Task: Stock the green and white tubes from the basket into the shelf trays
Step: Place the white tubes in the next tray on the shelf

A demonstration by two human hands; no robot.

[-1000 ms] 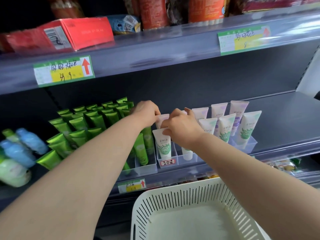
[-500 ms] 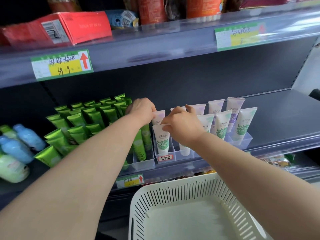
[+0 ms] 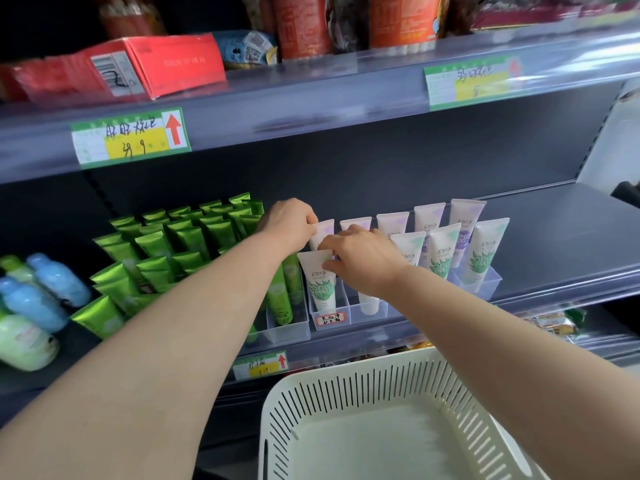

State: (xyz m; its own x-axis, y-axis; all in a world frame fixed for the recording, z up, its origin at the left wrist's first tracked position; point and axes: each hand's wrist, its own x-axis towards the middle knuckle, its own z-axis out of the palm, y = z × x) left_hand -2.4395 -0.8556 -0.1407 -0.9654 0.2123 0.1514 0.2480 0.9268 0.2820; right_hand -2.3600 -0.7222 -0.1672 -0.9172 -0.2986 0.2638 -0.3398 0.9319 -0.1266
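White tubes with green leaf prints stand upright in clear shelf trays (image 3: 349, 315) on the middle shelf. My left hand (image 3: 289, 221) pinches the top of a white tube with a purple print (image 3: 325, 232) in the back of the leftmost tray. My right hand (image 3: 363, 256) reaches over the trays and pinches the top corner of the front green and white tube (image 3: 320, 282). More white tubes (image 3: 485, 254) stand to the right. The cream slotted basket (image 3: 363, 393) below shows no tubes inside.
Shiny green tubes (image 3: 180, 240) fill the shelf to the left, some in a clear tray (image 3: 294, 327). Blue and green bottles (image 3: 31, 299) lie at the far left. Red boxes (image 3: 156, 67) and packets sit on the shelf above. Bare shelf surface (image 3: 561, 233) extends right.
Both hands stay at the leftmost white-tube tray; my right hand has shifted slightly left onto the front tube's top. The view has tilted a little.
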